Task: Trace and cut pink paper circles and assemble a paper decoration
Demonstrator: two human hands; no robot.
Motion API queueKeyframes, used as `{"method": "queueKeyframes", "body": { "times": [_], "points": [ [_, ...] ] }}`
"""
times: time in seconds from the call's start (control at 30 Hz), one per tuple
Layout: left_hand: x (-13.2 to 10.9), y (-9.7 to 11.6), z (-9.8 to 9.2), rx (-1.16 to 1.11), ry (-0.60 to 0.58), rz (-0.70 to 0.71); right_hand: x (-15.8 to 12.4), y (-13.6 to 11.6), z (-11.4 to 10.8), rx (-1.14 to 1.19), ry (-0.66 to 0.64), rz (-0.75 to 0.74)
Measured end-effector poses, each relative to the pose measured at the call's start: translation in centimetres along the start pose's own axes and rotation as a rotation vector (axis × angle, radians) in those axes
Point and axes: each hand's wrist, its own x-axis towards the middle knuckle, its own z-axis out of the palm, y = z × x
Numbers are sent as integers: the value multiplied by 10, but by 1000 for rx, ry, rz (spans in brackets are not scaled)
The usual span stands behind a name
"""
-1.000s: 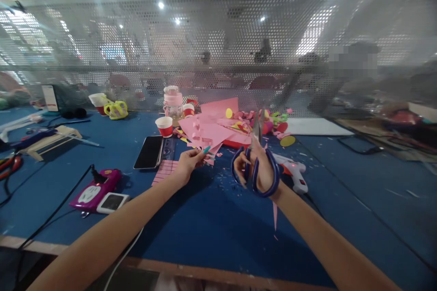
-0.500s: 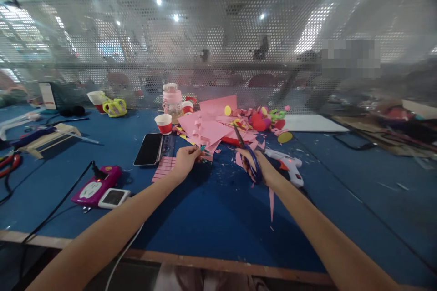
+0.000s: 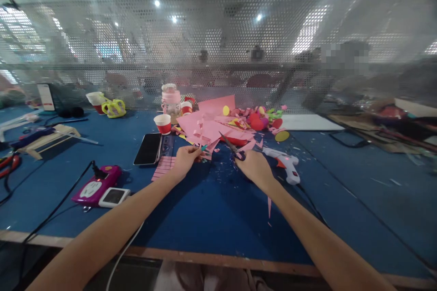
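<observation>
My right hand (image 3: 254, 167) grips a pair of scissors (image 3: 231, 145) with blue handles, blades pointing up and left toward a heap of pink paper (image 3: 208, 128). My left hand (image 3: 186, 160) is closed in a pinch on the near edge of a cut pink sheet, fingers with teal nails at the paper. Both hands hover just above the blue table (image 3: 211, 218), about a hand's width apart.
A white glue gun (image 3: 285, 164) lies right of my right hand. A black phone (image 3: 149, 149), a red paper cup (image 3: 163, 124), a pink jar (image 3: 171, 98) and a pink lined strip (image 3: 165, 168) sit to the left. A purple power strip (image 3: 95, 186) with cable lies nearer. A mesh screen (image 3: 218, 45) backs the table.
My right hand has lowered the scissors from upright, blades skyward, down and left toward the pink paper. My left hand has stayed on the paper's edge.
</observation>
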Motion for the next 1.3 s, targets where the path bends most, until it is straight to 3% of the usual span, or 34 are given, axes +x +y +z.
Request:
{"method": "queueKeyframes", "body": {
  "times": [0.23,0.43,0.6,0.7,0.83,0.93,1.07,1.3],
  "points": [
    [-4,3,3,-28,-60,-9,46,-12,5,-69,81,30],
    [-8,6,3,-32,-73,-2,97,-36,11,-77,82,-38],
    [-10,10,3,-38,-64,-11,120,-53,7,-59,48,-103],
    [-10,10,1,-51,-56,-18,115,-58,-1,-18,108,-118],
    [-11,11,1,-67,-54,-25,82,-57,-7,91,194,-169],
    [-13,12,5,-74,-69,-40,52,-51,-3,234,132,-271],
    [-18,11,10,-77,-107,-67,27,-44,3,589,65,-385],
    [-19,7,11,-80,-140,-81,22,-39,4,587,41,-403]
  ]
}}
